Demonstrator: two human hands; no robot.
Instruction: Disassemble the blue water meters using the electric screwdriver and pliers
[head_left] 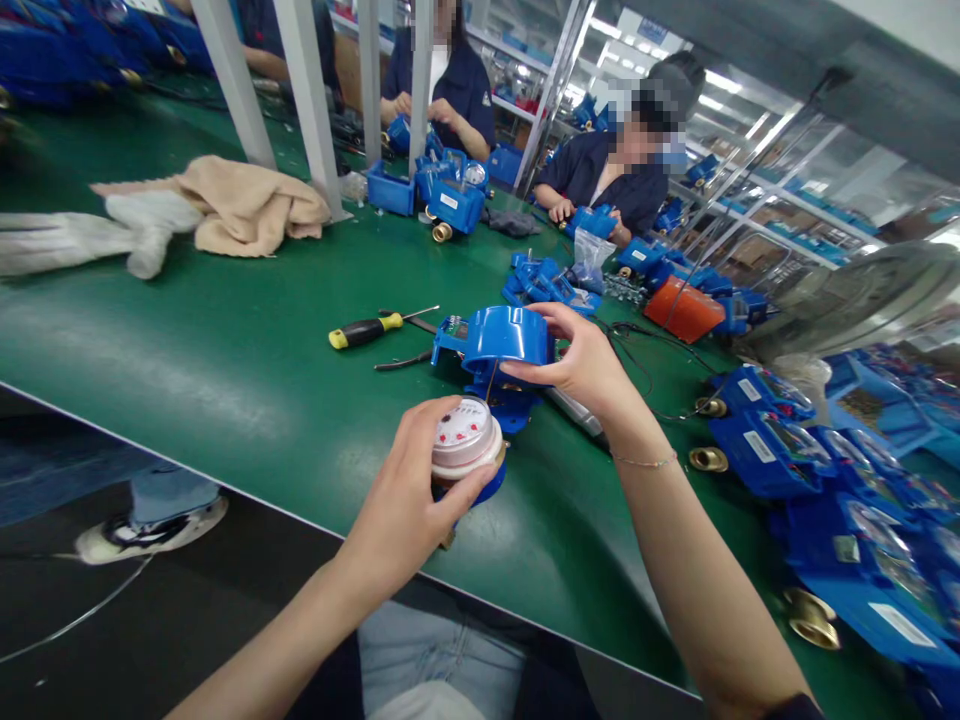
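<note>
My left hand [416, 485] is closed around a round water meter [463, 432] with a white dial and red marks, near the table's front edge. Part of the meter's blue and brass lower body shows beneath my fingers. My right hand [574, 360] grips a blue plastic meter housing [506, 338] by its right side, just behind and above the meter. A thin wire appears to run between the housing and the meter. Below the housing is another blue part, partly covered. A yellow and black screwdriver [366, 329] lies to the left of the housing.
Blue meters with brass fittings [772, 440] crowd the right side. Blue plastic parts [546, 280] and an orange bin [684, 308] sit farther back. A tan cloth [247, 205] and white glove [82, 240] lie left, beside metal posts [309, 105]. Co-workers sit across the green table [247, 340].
</note>
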